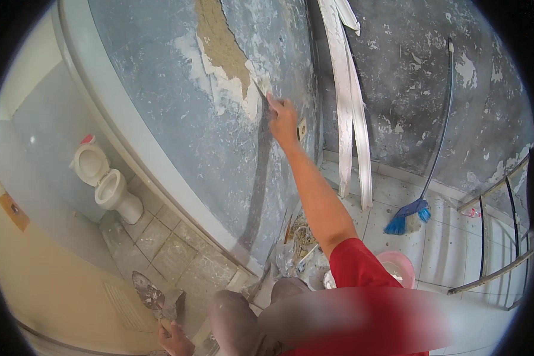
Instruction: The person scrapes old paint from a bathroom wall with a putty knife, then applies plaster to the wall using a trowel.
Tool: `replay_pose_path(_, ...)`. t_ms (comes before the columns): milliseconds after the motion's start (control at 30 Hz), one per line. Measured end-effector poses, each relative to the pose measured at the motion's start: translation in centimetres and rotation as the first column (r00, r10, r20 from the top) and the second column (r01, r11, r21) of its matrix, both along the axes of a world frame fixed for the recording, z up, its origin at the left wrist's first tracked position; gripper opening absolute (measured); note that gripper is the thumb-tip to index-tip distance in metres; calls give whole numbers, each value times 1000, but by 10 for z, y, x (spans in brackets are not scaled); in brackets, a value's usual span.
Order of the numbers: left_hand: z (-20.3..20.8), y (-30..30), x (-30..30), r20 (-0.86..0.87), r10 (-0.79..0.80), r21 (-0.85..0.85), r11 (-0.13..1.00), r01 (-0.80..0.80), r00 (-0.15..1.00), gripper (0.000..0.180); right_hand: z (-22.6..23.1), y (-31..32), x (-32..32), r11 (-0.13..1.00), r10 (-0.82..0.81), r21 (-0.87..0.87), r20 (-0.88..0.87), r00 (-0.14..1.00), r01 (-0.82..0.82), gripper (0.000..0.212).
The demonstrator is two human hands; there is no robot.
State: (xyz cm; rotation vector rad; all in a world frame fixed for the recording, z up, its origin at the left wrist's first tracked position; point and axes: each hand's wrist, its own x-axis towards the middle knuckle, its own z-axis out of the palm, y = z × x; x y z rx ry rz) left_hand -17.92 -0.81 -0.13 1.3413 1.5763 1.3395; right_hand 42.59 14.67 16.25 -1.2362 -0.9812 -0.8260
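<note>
My right hand (pixel 285 123) is raised to the grey wall and closed around a small putty knife (pixel 263 86), the blade touching the edge of a damaged patch. Bare tan mortar (pixel 222 44) shows in that patch, with white filler (pixel 222 89) spread along its lower edges. Low at the left, my left hand (pixel 175 340) grips the handle of a pointed trowel (pixel 148 292), its blade smeared with pale residue. Part of a grey block-like thing (pixel 173 305) shows beside the trowel; its kind is unclear.
Long white trim strips (pixel 345 89) lean in the corner beside a wall socket (pixel 302 129). A blue broom (pixel 410 216), a pink basin (pixel 399 266) and a ladder (pixel 492 276) stand to the right. Debris (pixel 302 246) lies at the wall's foot. Through the doorway stands a toilet (pixel 117 196).
</note>
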Motion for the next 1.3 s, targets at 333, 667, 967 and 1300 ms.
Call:
replay_pose_path(333,-4,5,-4,-8,-1,-5,1000,1,1000,13,-89,-43,-42,978,114,-148,-192,975,-143,53)
replay_pose_path(667,12,-1,16,44,-58,-8,998,58,997,43,-16,-35,-29,965,-90,-252,-55,994,73,46)
replay_pose_path(967,26,-2,23,67,-39,-41,998,42,997,25,-84,-71,-89,950,163,-213,-282,946,-227,46)
replay_pose_path(1300,18,-4,26,119,-95,25,995,92,988,23,-59,-63,-92,945,76,-297,-212,974,-138,45)
